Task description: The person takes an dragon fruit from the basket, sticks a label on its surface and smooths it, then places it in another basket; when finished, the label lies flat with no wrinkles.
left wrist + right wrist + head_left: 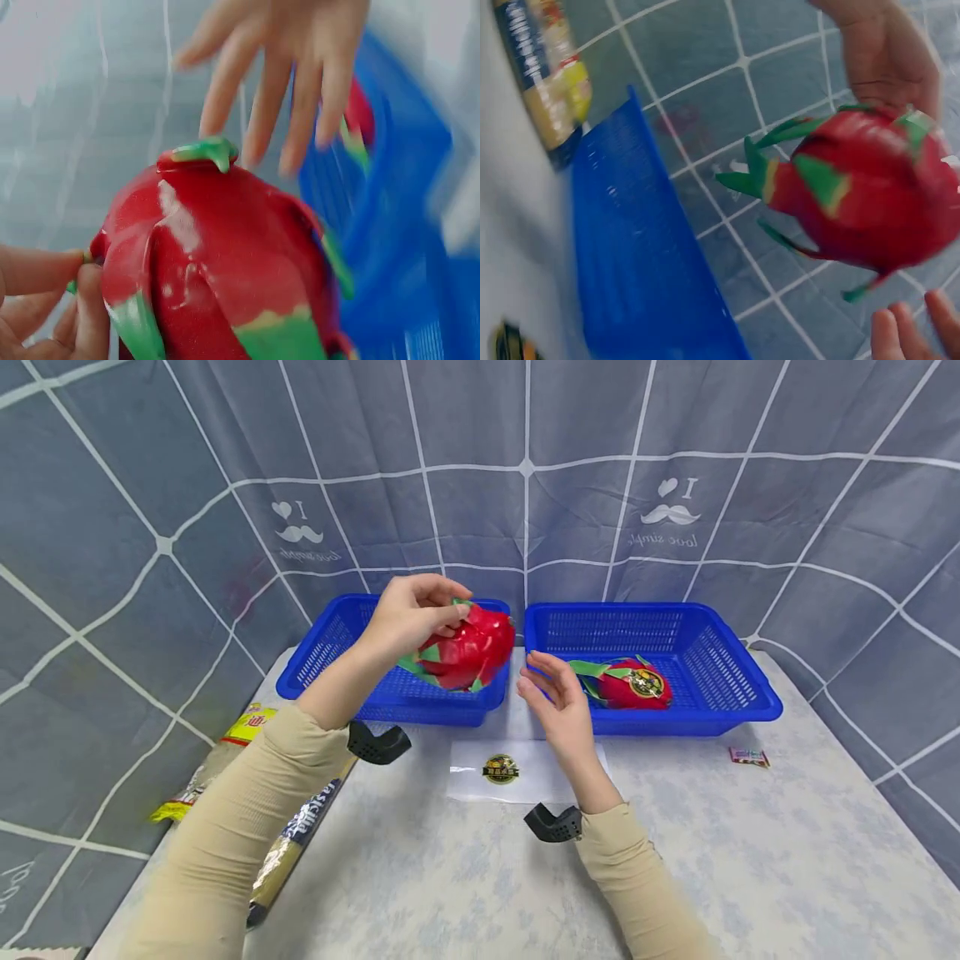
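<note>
My left hand [408, 620] pinches a red dragon fruit [480, 650] with green-tipped scales, holding it above the left blue basket [450, 710]. In the left wrist view the finger and thumb grip the edge of the dragon fruit [217, 247]. To its right, my right hand [561, 706] is raised with fingers spread, apart from the fruit and holding nothing. A second dragon fruit [618, 687], bearing a round black-and-gold sticker, lies in the right blue basket [720, 722]. The right wrist view shows the held dragon fruit [877, 187] close to my right fingertips [889, 337].
A white sheet with a black-and-gold sticker [501, 769] lies on the table before the baskets. At the left are a long Taskilla packet [296, 835] and a yellow-topped bag [217, 760]. A small wrapped candy [748, 757] sits at the right. Behind hangs a grey checked curtain [480, 518].
</note>
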`<action>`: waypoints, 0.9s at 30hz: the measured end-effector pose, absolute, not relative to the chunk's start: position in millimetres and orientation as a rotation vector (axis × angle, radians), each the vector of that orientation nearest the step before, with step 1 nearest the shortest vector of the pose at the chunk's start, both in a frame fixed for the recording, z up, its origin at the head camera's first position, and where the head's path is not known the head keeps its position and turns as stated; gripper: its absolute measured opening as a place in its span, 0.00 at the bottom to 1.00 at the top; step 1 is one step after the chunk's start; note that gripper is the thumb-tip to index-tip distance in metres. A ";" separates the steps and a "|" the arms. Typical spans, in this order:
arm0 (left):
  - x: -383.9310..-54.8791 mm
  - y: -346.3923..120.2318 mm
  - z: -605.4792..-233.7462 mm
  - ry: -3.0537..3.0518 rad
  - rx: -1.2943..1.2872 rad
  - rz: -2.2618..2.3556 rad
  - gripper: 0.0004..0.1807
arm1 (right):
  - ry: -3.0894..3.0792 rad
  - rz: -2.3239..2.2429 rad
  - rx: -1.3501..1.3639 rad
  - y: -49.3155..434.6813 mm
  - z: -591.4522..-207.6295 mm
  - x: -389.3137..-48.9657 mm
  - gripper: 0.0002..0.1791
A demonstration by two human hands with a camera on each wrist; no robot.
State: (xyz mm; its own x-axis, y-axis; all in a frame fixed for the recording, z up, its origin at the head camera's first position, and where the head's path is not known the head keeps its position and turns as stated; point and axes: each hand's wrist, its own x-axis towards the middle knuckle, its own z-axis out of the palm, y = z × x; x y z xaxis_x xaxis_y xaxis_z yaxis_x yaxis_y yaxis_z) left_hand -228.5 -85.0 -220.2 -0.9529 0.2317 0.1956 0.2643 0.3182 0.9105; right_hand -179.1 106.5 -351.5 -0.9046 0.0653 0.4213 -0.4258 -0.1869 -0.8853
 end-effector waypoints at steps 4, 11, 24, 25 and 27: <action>-197.4 -63.5 -227.3 -2.596 -0.633 -1.770 0.11 | -1.827 2.107 0.508 131.2 -351.9 -160.7 0.29; -169.8 -42.7 -271.3 -2.678 -0.855 -1.696 0.09 | -2.090 2.081 0.570 165.2 -374.7 -130.8 0.37; -143.8 -42.3 -366.7 -2.669 -0.955 -1.838 0.08 | -2.127 2.376 0.948 191.3 -443.1 -112.6 0.28; -143.5 -44.4 -369.7 -2.640 -0.970 -1.847 0.09 | -2.125 2.386 0.985 191.4 -444.9 -112.4 0.28; -144.4 -50.5 -375.0 -2.572 -0.960 -1.913 0.10 | -2.146 2.395 1.010 191.1 -446.3 -112.3 0.29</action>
